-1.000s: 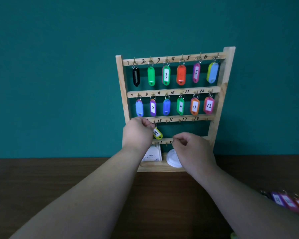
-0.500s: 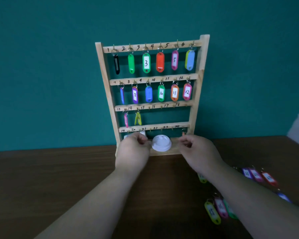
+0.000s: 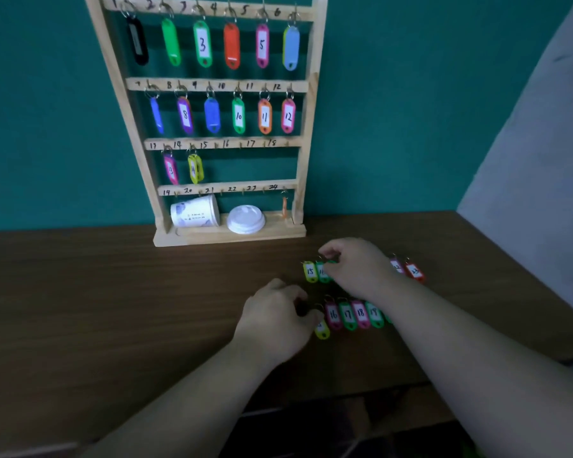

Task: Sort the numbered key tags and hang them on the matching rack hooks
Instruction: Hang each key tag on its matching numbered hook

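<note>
With tag 14 (image 3: 195, 168) hung on the rack (image 3: 313, 94), the left hand (image 3: 275, 320) and right hand (image 3: 361, 269) have dropped to the loose tags near the tabletop's (image 3: 113, 292) right edge, fingers curled, grips impossible to tell; tag 15 (image 3: 309, 272) seems next.

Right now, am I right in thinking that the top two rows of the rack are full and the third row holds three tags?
Not quite: the head view shows only two tags on the third row of the rack, the pink 13 tag and the yellow 14 tag. The top two rows are indeed full.
</note>
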